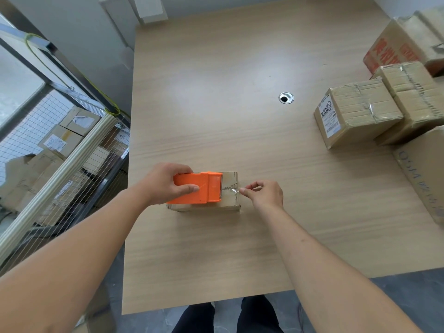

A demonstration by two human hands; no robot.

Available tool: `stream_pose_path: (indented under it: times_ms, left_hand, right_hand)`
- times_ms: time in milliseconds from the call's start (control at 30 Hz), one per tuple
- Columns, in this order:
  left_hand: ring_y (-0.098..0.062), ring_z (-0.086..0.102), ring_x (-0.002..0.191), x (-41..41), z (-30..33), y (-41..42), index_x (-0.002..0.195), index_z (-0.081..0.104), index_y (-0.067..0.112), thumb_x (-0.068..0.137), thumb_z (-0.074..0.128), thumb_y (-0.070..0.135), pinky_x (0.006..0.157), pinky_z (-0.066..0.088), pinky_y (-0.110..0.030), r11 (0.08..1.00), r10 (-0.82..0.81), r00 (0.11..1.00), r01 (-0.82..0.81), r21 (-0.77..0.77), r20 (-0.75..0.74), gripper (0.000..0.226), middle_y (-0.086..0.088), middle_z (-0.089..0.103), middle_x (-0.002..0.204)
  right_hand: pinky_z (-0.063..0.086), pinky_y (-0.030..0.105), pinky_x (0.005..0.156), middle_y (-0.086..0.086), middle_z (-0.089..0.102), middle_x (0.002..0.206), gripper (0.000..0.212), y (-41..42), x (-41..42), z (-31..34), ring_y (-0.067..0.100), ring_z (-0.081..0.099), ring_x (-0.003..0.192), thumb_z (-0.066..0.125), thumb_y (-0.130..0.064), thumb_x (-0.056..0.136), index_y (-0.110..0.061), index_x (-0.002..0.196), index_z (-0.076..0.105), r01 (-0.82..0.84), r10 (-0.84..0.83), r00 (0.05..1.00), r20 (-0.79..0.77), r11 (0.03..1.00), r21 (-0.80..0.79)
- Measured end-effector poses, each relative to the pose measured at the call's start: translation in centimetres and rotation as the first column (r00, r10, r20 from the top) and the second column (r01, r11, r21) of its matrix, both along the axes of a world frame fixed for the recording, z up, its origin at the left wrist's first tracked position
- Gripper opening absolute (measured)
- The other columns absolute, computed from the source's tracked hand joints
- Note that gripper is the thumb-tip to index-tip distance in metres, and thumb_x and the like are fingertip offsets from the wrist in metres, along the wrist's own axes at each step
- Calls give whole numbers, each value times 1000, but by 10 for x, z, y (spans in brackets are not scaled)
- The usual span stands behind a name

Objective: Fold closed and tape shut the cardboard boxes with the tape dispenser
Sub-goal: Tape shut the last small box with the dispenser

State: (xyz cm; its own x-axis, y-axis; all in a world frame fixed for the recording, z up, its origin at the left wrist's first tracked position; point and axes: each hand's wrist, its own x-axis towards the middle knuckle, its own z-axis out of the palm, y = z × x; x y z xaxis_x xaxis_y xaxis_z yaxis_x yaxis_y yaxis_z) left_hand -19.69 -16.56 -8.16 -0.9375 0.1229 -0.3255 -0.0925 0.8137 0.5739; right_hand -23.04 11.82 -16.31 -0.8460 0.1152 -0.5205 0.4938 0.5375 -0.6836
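Head view, left hand (pixel 163 183) gripping tape dispenser (pixel 197 188) on cardboard box (pixel 229 203)

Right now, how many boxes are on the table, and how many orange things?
Cardboard boxes on the table: 5 (small box under the hands, labelled box, box behind it, red-printed box, big box at the right edge)
Orange tape dispenser: 1
Total: 6

Bright orange on the tape dispenser (pixel 197 188), plain brown on the cardboard box (pixel 230 203) beneath, pale wood-grain across the table (pixel 216 92), red lettering on the far box (pixel 389 54).
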Motion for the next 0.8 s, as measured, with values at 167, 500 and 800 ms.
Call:
stream_pose_path:
  times_ms: [167,500,800]
  left_hand:
    - [5,61,100,0,-1,3,122,69,42,86,80,43,80,50,-22,998,11,1000,-10,69,-18,38,23,67,112]
    - [7,55,111,4,-4,5,133,63,49,91,75,38,88,40,-6,990,-57,995,68,121,-87,45,21,63,132]
    - [3,57,115,2,-12,4,131,62,54,92,74,40,86,35,-2,992,-80,987,92,85,-138,43,24,63,134]
  right_hand:
    - [44,24,70,-8,76,84,18,-8,4,1,15,70,90,81,-39,83,-32,70,72,-40,39,998,47,999,8]
    - [57,36,87,-9,72,88,18,-24,15,5,20,71,90,67,-21,93,-25,109,74,54,-55,998,-24,998,-23]
    - [45,26,78,0,68,108,25,-58,48,19,19,65,96,72,-17,93,-21,117,77,25,37,936,-351,985,171]
